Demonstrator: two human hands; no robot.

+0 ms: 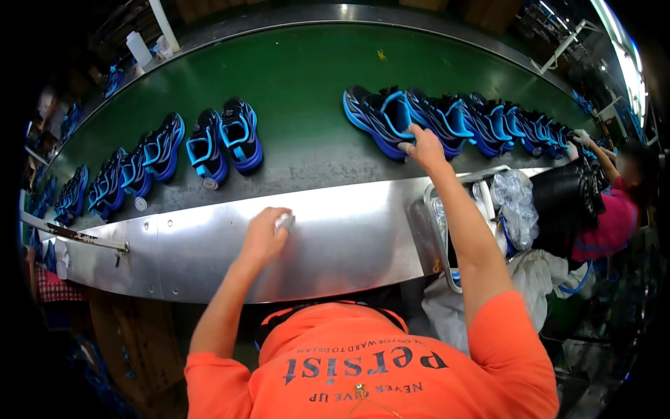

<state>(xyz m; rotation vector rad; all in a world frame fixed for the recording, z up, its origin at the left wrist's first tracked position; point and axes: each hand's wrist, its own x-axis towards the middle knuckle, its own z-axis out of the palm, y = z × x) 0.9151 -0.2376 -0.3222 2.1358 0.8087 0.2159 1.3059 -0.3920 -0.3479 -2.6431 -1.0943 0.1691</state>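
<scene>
A green conveyor belt (pixel 307 77) curves across the room, edged on the near side by a wide strip of bare sheet metal (pixel 349 237). On the belt's left half lies a loose line of blue and black sneakers (pixel 167 150), 2 of them (pixel 227 140) set a little apart. A tighter row of the same shoes (pixel 460 119) runs off to the right. 2 small round white discs (pixel 209 184) lie beside the left group
</scene>
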